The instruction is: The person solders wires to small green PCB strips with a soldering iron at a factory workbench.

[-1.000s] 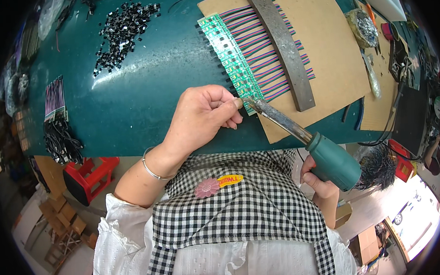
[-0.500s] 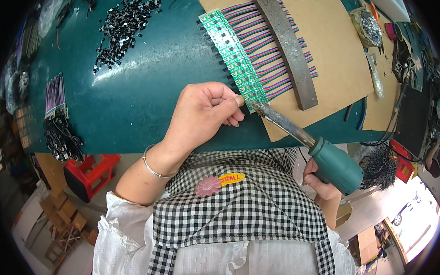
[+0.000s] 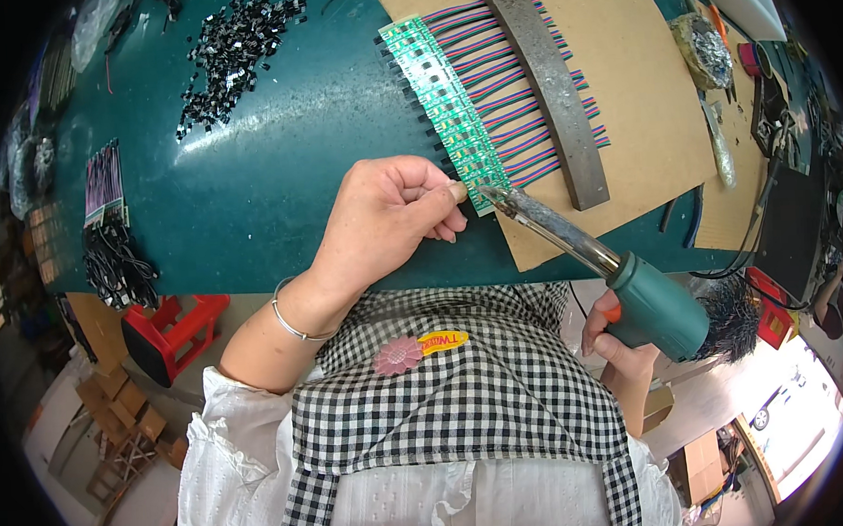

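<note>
My left hand (image 3: 386,213) is closed in a pinch at the left edge of a green circuit board panel (image 3: 447,102), close to its near end. Whatever sits between those fingertips is too small and covered to make out. Fingers of my right hand (image 3: 618,348) wrap round the green handle of a soldering iron (image 3: 654,305). The iron slants up and left, its tip at the near end of the panel, beside my left fingertips. Small black parts line the panel's left edge. Coloured wires (image 3: 519,118) run from its right side under a metal bar (image 3: 561,116).
Panel wires and bar lie on a brown cardboard sheet (image 3: 650,112) on the green table (image 3: 297,212). A heap of small black connectors (image 3: 234,60) is at the far left. Bundled black cables (image 3: 116,262) lie left; a foil-wrapped lump (image 3: 701,51) sits right. A red stool (image 3: 176,339) stands below.
The soldering iron's handle has shifted right with my right hand, and its tip has moved slightly up along the panel. My left hand has stayed nearly still.
</note>
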